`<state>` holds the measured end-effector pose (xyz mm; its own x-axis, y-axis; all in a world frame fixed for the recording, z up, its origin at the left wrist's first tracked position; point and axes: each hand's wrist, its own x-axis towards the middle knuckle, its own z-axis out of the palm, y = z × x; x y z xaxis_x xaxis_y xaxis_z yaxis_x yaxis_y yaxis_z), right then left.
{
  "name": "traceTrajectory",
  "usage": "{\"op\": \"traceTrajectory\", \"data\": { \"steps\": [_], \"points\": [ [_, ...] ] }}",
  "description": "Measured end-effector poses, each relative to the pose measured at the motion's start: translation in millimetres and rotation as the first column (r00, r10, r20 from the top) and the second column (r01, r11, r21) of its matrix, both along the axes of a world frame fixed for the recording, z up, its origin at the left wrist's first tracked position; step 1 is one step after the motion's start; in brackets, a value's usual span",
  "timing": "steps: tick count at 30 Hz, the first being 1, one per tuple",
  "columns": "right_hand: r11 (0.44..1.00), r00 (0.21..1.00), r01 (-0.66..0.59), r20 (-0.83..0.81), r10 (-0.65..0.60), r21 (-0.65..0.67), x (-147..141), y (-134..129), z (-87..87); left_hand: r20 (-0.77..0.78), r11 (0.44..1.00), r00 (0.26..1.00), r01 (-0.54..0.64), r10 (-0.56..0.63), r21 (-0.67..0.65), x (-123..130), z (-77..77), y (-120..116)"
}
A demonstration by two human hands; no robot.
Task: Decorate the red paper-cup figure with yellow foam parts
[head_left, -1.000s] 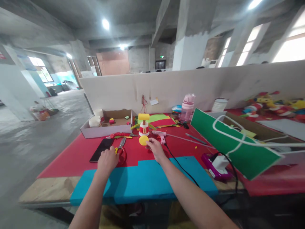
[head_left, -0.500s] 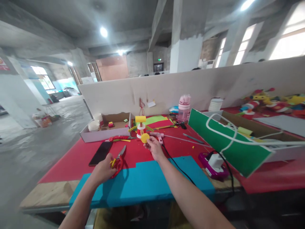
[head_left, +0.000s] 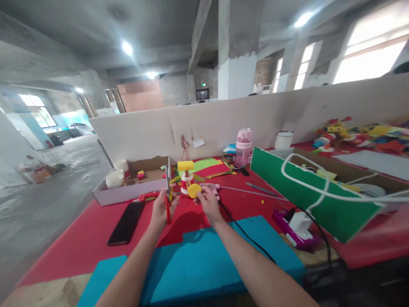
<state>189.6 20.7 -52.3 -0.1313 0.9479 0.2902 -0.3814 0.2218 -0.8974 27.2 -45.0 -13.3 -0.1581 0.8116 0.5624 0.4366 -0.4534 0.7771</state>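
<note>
My left hand (head_left: 162,209) is closed around the red and yellow handles of a pair of scissors (head_left: 168,204), whose blades point up and away from me. Between the fingertips of my right hand (head_left: 208,202) is a flat yellow disc (head_left: 194,191), held by its right edge. Just behind the disc stands a small figure (head_left: 186,179) made of a red and white paper cup with a yellow roll on top and yellow-green folded strips at its sides. The disc hides part of the cup. A pink glue gun (head_left: 214,188) lies partly behind my right hand.
A black phone (head_left: 126,224) lies left of my hands. At the back left, a cardboard box (head_left: 102,194) holds paper cups. A pink bottle (head_left: 243,147) stands by the partition. On the right are a green board (head_left: 306,194), a purple power strip (head_left: 295,234) and cables. Blue foam (head_left: 191,264) covers the front edge.
My left hand has lifted the scissors off the table and brought them up beside the disc, turning the blades upright. My right hand still holds the disc. The view has shifted slightly.
</note>
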Motion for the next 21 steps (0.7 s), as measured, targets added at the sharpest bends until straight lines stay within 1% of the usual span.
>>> {"op": "traceTrajectory", "data": {
  "steps": [2, 4, 7, 10, 14, 18, 21],
  "points": [
    [1.000, 1.000, -0.012, 0.029, 0.012, 0.002, -3, -2, -1.7, 0.079, 1.000, 0.997, 0.028, -0.027, -0.007, 1, -14.7, 6],
    [0.999, 0.997, -0.051, 0.058, 0.050, 0.013, -6, -4, -3.9, 0.168, 0.995, 0.983, 0.078, -0.067, -0.057, 0, -23.0, 4],
    [0.993, 0.989, -0.113, 0.102, 0.110, 0.018, -11, -8, -6.1, 0.318, 0.987, 0.944, 0.121, -0.083, -0.101, -1, -23.7, -1],
    [0.989, 0.982, -0.136, 0.143, 0.127, 0.053, -12, -11, -7.1, 0.421, 0.986, 0.902, 0.144, -0.097, -0.080, 0, -19.6, -1],
    [0.982, 0.967, -0.148, 0.228, 0.117, 0.121, -11, -13, -9.3, 0.440, 0.980, 0.888, 0.183, -0.131, -0.079, -1, -20.5, 3],
    [0.977, 0.954, -0.160, 0.278, 0.117, 0.139, -10, -15, -11.6, 0.373, 0.980, 0.924, 0.144, -0.084, -0.138, -5, -25.7, 3],
    [0.981, 0.962, -0.160, 0.240, 0.129, 0.113, -10, -17, -9.8, 0.319, 0.983, 0.946, 0.110, -0.058, -0.147, -5, -26.5, 1]
  ]
}}
